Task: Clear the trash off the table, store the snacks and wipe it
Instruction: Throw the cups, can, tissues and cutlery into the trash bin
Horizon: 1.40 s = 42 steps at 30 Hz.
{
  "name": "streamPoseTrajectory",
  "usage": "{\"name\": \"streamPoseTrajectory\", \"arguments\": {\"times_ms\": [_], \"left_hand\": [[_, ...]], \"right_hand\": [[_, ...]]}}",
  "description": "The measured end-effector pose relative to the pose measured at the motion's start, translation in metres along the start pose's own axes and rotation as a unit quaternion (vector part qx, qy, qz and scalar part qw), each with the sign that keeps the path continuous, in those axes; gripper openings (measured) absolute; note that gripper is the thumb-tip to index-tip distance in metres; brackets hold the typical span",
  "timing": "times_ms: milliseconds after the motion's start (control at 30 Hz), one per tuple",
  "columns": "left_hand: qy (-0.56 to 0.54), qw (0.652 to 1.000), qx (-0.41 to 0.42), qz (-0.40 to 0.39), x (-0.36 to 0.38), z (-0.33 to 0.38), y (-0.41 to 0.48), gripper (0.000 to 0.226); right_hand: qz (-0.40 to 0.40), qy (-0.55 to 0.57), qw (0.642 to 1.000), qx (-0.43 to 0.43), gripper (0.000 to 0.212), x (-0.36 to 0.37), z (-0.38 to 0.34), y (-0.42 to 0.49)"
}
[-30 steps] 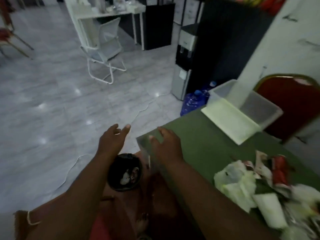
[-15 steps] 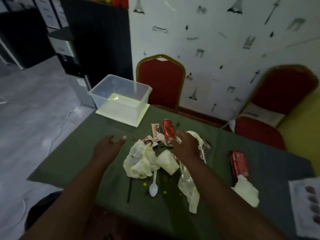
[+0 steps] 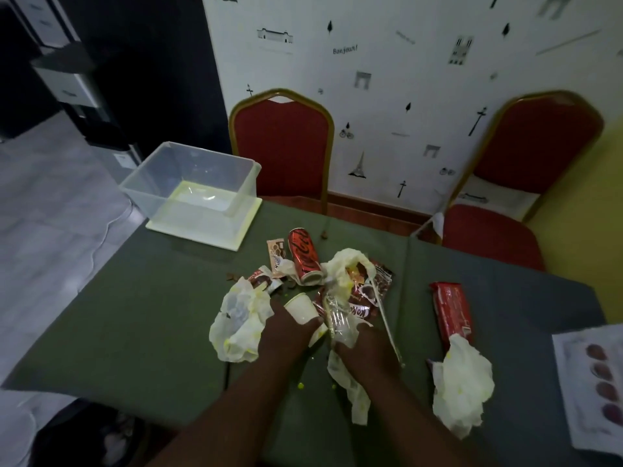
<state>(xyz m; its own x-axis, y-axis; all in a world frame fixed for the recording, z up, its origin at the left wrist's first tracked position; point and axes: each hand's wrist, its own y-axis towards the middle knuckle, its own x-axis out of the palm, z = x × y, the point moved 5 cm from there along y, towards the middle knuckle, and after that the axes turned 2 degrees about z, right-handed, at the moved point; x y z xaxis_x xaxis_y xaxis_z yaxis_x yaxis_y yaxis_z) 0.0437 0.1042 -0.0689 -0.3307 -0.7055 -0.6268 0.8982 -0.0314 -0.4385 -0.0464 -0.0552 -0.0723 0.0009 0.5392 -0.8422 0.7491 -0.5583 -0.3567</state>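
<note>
I note two red chairs [image 3: 283,143] [image 3: 536,146] with gold frames against a white wall [image 3: 404,96] printed with Paris motifs, a dark cabinet [image 3: 141,62] at left, a water dispenser [image 3: 77,85] beside it, and pale tiled floor [image 3: 50,214].

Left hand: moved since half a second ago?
Yes. The left hand has gone right, from beside the crumpled napkin onto the paper cup; the red can lies where it was.

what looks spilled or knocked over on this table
The red soda can lies on its side amid wrappers, the paper cup is tipped by the left hand, and yellow specks dot the green cloth.
</note>
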Motion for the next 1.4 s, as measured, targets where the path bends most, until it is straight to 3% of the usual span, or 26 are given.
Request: {"name": "streamPoseTrajectory", "arguments": {"times_ms": [233, 367, 600, 733, 933, 1067, 1167, 1400], "left_hand": [[-0.020, 1.000, 0.003, 0.022, -0.002, 0.004, 0.001, 0.101], [-0.039, 0.999, 0.003, 0.024, -0.016, 0.006, 0.000, 0.098], [-0.089, 0.993, -0.007, 0.078, -0.081, -0.010, 0.002, 0.083], [-0.120, 0.984, -0.031, 0.130, -0.142, -0.042, -0.003, 0.086], [-0.187, 0.946, -0.083, 0.251, -0.249, -0.137, -0.029, 0.081], [-0.235, 0.897, -0.146, 0.345, -0.313, -0.233, -0.064, 0.070], [-0.250, 0.858, -0.214, 0.394, -0.342, -0.308, -0.092, 0.076], [-0.287, 0.794, -0.345, 0.410, -0.341, -0.467, -0.110, 0.076]], "right_hand": [[0.029, 0.032, 0.999, -0.001, 0.039, -0.003, -0.001, 0.001], [0.054, 0.090, 0.994, -0.009, 0.048, -0.006, 0.005, -0.008], [0.085, 0.209, 0.969, -0.100, 0.038, -0.020, -0.036, -0.022], [0.044, 0.209, 0.960, -0.179, 0.045, -0.006, -0.092, -0.029], [-0.049, 0.201, 0.932, -0.297, 0.029, 0.040, -0.213, -0.076], [-0.132, 0.185, 0.902, -0.368, 0.028, 0.101, -0.290, -0.129], [-0.192, 0.170, 0.879, -0.401, 0.027, 0.154, -0.333, -0.172], [-0.321, 0.108, 0.857, -0.387, 0.032, 0.302, -0.368, -0.233]]}}
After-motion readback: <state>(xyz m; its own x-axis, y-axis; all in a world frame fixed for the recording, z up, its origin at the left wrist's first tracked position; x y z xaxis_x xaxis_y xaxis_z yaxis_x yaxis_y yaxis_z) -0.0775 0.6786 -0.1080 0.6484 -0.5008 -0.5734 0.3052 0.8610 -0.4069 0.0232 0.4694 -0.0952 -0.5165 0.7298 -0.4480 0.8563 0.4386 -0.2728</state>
